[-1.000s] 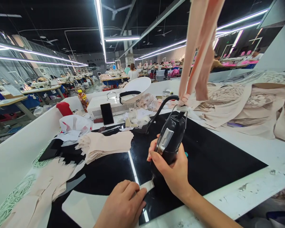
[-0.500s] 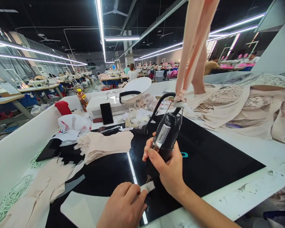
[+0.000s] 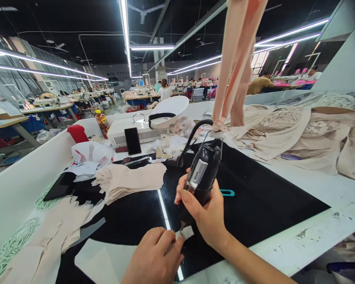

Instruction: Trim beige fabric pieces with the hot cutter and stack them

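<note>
My right hand [image 3: 205, 213] is closed around the body of a black corded power tool [image 3: 204, 159], which has a silver lever on its side. The tool tilts with its narrow metal tip down, at a small pale fabric piece [image 3: 187, 233] on the black glossy board [image 3: 254, 189]. My left hand [image 3: 159, 254] is closed, with its fingertips on the near end of that piece; part of it is hidden under them. Pinkish fabric strips [image 3: 238, 59] are knotted to the tool's top and run up out of view. A larger pale sheet [image 3: 102, 258] lies left of my left hand.
A stack of beige fabric pieces [image 3: 136, 177] lies ahead on the left, with more cut pieces [image 3: 51, 232] nearer. A teal tool [image 3: 227, 193] is right of my right hand. Beige garments [image 3: 284, 134] pile at the right; a phone [image 3: 132, 141] leans against a white box [image 3: 121, 128].
The power tool and my right hand have shifted slightly left and down, bringing the tip onto the fabric piece. The hanging strips have swung left. My left hand has barely moved.
</note>
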Tool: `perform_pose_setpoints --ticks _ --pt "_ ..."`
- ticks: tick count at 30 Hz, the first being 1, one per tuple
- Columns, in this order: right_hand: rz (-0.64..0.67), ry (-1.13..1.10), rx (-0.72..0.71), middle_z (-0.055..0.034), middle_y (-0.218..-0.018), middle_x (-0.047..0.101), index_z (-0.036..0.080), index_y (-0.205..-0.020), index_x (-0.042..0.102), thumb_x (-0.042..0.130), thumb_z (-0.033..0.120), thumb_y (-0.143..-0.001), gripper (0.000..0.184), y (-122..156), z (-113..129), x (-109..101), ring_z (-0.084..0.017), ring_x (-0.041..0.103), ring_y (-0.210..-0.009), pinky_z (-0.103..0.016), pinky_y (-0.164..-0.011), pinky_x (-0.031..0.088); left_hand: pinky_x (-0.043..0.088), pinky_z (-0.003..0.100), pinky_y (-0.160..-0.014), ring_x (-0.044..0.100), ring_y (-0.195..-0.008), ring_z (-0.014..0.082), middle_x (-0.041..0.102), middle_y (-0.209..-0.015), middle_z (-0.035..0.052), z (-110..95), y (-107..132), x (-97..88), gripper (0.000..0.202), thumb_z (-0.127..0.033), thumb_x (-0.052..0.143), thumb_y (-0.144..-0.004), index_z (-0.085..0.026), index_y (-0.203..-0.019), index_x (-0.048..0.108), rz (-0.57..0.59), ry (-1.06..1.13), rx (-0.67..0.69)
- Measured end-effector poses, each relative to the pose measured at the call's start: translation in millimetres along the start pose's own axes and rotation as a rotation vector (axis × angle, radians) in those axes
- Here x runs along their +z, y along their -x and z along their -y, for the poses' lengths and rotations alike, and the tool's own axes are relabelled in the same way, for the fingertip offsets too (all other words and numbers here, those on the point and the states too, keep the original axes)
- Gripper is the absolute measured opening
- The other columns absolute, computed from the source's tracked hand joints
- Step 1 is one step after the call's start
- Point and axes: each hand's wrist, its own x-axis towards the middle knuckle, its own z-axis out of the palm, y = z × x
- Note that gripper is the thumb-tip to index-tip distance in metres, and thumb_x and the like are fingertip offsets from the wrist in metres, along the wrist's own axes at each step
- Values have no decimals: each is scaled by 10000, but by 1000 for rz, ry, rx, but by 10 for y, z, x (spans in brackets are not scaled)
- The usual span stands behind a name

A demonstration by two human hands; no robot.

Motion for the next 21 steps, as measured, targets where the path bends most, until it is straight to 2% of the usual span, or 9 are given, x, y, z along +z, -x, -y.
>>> perform_pose_setpoints --ticks 9,21 --pt "6 36 -3 53 -755 650 261 -983 556 786 278 -851 266 -9 29 16 -128 605 -550 -277 -541 569 615 311 -710 707 -794 192 694 -905 50 6 22 10 242 -179 438 -1134 -137 -1152 676 -13 -1 1" --pt "-10 18 -26 41 -803 706 262 -1048 606 844 304 -869 301 -14 -38 -169 -130 632 -599 -270 -594 594 623 316 -693 718 -780 196 706 -902 57 9 8 -5 289 -172 379 -1144 -137 -1150 665 -10 -14 4"
